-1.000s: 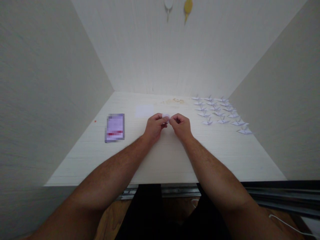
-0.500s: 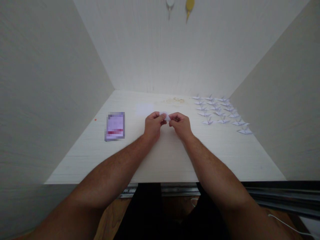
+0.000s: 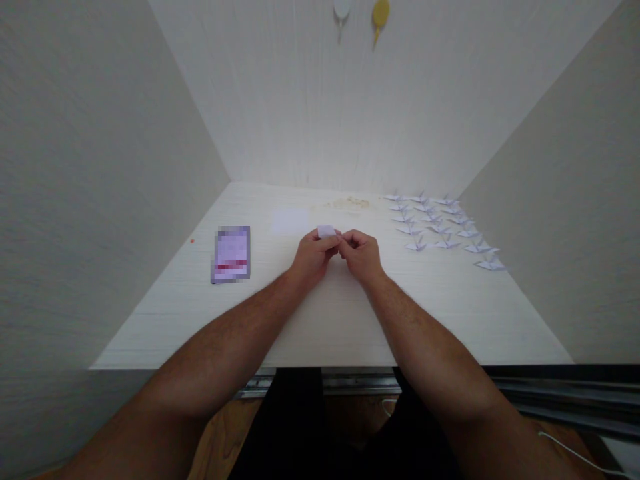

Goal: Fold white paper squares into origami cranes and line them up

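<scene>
A small piece of folded white paper (image 3: pixel 326 231) is held above the middle of the table. My left hand (image 3: pixel 316 255) is closed on it, the thumb lying across its near side and most of the paper showing above the fingers. My right hand (image 3: pixel 361 252) meets the left from the right, its thumb and forefinger pinched at the paper's right end. The pinched part is mostly hidden by the fingertips. To the right, several white origami cranes (image 3: pixel 439 228) stand in rows on the table.
A blurred-out flat rectangular thing (image 3: pixel 231 255) lies on the table (image 3: pixel 350 313) at the left. A pale paper sheet (image 3: pixel 290 220) lies behind my left hand. Walls enclose the table at the back and both sides; a white hook (image 3: pixel 342 9) and a yellow hook (image 3: pixel 381 13) are on the back wall.
The paper has turned in my hands and now shows a squarer face above the left fingers. My left thumb has shifted right, and both hands have drawn closer together.
</scene>
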`<state>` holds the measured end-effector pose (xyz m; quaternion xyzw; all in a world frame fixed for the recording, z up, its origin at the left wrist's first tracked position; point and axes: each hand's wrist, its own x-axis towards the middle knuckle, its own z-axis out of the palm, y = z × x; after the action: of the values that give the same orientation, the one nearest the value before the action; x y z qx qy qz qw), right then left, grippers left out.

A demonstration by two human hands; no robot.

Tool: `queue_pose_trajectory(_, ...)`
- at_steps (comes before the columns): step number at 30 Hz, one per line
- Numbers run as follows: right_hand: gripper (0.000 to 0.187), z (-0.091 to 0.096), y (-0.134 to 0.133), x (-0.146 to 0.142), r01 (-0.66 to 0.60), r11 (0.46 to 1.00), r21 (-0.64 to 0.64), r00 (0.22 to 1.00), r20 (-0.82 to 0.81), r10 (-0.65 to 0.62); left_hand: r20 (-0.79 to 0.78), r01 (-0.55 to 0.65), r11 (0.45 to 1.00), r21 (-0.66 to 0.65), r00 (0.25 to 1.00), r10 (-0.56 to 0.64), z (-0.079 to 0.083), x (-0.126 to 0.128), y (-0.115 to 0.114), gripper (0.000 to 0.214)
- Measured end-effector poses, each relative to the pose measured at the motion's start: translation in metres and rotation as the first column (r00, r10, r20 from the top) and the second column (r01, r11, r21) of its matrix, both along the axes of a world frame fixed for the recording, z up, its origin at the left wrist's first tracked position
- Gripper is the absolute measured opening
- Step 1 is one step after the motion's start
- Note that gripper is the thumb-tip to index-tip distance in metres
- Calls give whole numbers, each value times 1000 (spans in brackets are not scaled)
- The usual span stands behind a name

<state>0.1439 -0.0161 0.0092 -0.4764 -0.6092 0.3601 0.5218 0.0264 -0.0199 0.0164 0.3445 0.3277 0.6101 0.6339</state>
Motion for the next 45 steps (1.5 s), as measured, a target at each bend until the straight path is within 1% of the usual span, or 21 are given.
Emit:
queue_pose_trajectory(5,19,-2,0,0,-46,998,48,999,25,44,88,-15,998,-56,996,20,-2,-3,4,15)
queue_pose_trajectory(8,15,0,-2,0,-93,993,67,996,13,92,106,-2,998,-65,994,9,-3,-6,7,19)
queue_pose_trajectory(10,15,2,-2,1,-87,994,62,996,10,87,90,12,999,-40,996,-9,-4,-7,7,22)
queue_pose_trajectory(12,15,3,-3,2,-42,998,42,999,6,42,58,18,1000,-8,998,-17,-4,-6,6,24)
queue_pose_trajectory(14,15,5,-3,2,11,1000,16,1000,7,-12,8,4,1000,9,1000,-4,-4,-5,4,26)
queue_pose_trajectory(16,13,6,-2,3,36,999,-2,999,12,-36,-45,-27,1000,9,999,27,-4,-4,3,26)
queue_pose_trajectory(20,8,6,-1,2,16,1000,-23,1000,-9,-16,-54,-95,995,-6,994,95,-1,-4,3,23)
queue_pose_trajectory(23,5,4,0,2,-28,998,-64,999,-47,25,-50,-111,994,-18,993,110,0,-6,4,23)
queue_pose_trajectory(25,8,3,0,3,-62,994,-87,996,-70,56,-60,-105,994,-19,993,104,0,-7,5,25)
queue_pose_trajectory(27,12,2,0,3,-71,993,-93,996,-63,65,-72,-80,997,-12,994,79,-2,-7,5,26)
queue_pose_trajectory(31,21,3,-1,4,-15,997,-71,1000,-26,13,-70,-13,1000,8,997,13,-4,-5,4,26)
queue_pose_trajectory(34,21,2,0,4,-1,998,-64,997,-73,-4,-26,-12,1000,3,1000,13,-4,-3,2,25)
queue_pose_trajectory(40,20,-1,3,1,-37,995,-88,989,-149,24,3,-52,999,-18,999,52,0,-1,0,19)
queue_pose_trajectory(45,20,-3,4,2,-3,996,-90,991,-133,-9,10,2,1000,-5,1000,-2,1,0,-1,15)
